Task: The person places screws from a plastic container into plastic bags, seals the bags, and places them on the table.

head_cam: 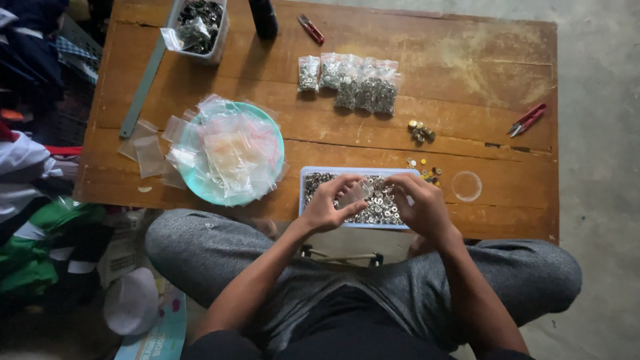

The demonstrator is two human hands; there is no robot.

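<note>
Head view, looking down on a low brown wooden table [467, 80]. Left hand [327, 207] and right hand [420, 207] both hover over a shallow pale-blue rectangular tray [310, 172] full of small silver metal fasteners, at the table's near edge. Left hand pinches a small clear plastic zip bag [357, 193] between thumb and fingers; right hand is curled narrow at the bag's other end, fingertips touching it.

Left of the tray: round turquoise plate [273, 127] piled with empty clear zip bags, more loose flat ones [148, 155] beside it on the wood. Far centre: row of filled clear bags of silver fasteners [350, 81], packed side by side. Far left corner: grey rectangular tub [218, 40] of dark fasteners with one bag on top. Grey metal ruler [141, 90] lies diagonally below it.

Right of the tray: small scatter of loose coloured fasteners [423, 163], clear round lid [467, 186]. Red thread snips [527, 120] near right edge, second red pair [311, 29] at far centre.
</note>
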